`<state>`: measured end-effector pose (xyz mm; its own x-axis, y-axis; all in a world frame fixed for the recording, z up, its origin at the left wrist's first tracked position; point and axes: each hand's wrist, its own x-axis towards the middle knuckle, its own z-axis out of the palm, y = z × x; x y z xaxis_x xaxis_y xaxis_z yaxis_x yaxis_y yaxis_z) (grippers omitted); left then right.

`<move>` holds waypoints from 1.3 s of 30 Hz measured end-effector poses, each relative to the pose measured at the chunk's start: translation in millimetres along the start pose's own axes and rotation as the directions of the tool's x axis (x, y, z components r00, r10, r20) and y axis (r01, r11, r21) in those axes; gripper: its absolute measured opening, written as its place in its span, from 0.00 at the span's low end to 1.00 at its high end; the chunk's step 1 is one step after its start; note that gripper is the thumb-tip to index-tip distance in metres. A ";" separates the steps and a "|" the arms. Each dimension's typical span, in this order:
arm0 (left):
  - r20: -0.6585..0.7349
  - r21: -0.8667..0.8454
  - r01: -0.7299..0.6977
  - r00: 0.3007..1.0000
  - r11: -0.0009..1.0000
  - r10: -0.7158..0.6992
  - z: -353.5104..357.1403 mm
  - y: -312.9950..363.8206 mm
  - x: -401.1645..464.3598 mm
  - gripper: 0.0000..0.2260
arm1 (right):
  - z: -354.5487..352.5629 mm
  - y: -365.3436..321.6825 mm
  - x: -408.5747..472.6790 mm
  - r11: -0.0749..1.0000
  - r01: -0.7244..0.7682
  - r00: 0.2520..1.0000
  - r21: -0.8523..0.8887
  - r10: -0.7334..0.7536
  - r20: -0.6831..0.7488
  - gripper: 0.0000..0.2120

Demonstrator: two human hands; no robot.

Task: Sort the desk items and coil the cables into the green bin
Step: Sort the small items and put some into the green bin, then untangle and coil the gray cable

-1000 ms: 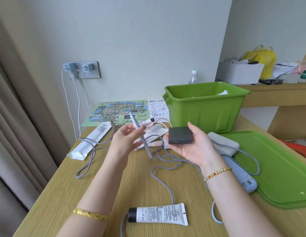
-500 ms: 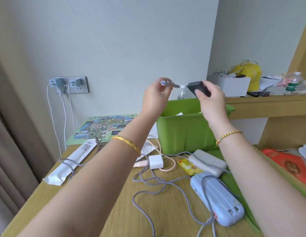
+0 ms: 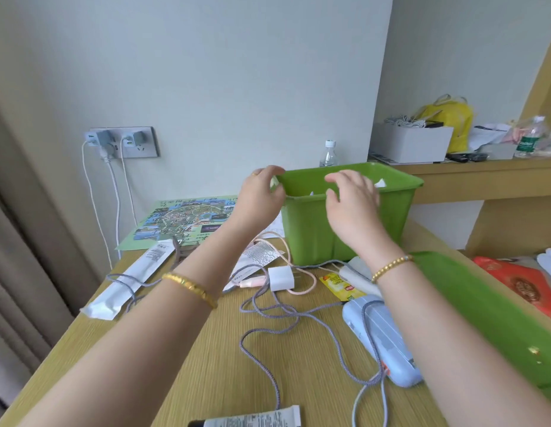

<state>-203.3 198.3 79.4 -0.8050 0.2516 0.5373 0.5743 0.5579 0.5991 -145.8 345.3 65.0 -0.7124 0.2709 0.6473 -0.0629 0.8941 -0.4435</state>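
Hands (image 3: 261, 195) (image 3: 352, 198) at green bin (image 3: 397, 208) near rim, fingers loosely curled (nothing held), apart.

No legible text; print on tube (image 3: 246, 420) and map (image 3: 187, 220) too blurred.

The room is enclosed by plain pale grey-white painted walls (image 3: 237, 72), which meet at a corner right of centre. A grey wall socket plate (image 3: 126, 142) is mounted low on the left wall. Beige pleated curtains (image 3: 18, 229) are hung along the left edge. A light wood-grain desk (image 3: 224, 365) is placed against the wall, and a light wooden shelf (image 3: 483, 171) is fixed at the right. Soft, even daylight is cast throughout.
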 end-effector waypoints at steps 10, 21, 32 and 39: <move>0.144 -0.044 0.236 0.963 0.971 -0.227 -27.6 -70.2 -114.2 0.06 | 34.9 -46.3 -83.7 0.976 0.000 1.000 0.219 0.002 -0.009 0.08; 0.446 0.350 0.045 0.870 0.936 -0.209 -17.1 -83.4 -162.5 0.24 | 42.1 -27.1 -120.1 0.997 -0.069 0.536 0.039 0.005 0.844 0.26; 0.225 0.576 0.217 0.885 0.788 -0.408 -28.5 -99.9 -156.7 0.13 | 28.7 -41.5 -137.1 0.959 -0.080 0.491 0.273 -0.200 0.848 0.14; 0.280 0.573 0.205 0.860 0.793 -0.426 -39.2 -106.4 -155.3 0.09 | 53.4 -53.2 -147.4 0.979 0.186 0.688 0.088 -0.194 0.699 0.16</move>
<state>-133.6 68.9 -44.5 -0.9788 0.2007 0.0411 0.2046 0.9477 0.2451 -74.8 238.7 -39.9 -0.9668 -0.2359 0.0983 -0.2556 0.8942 -0.3676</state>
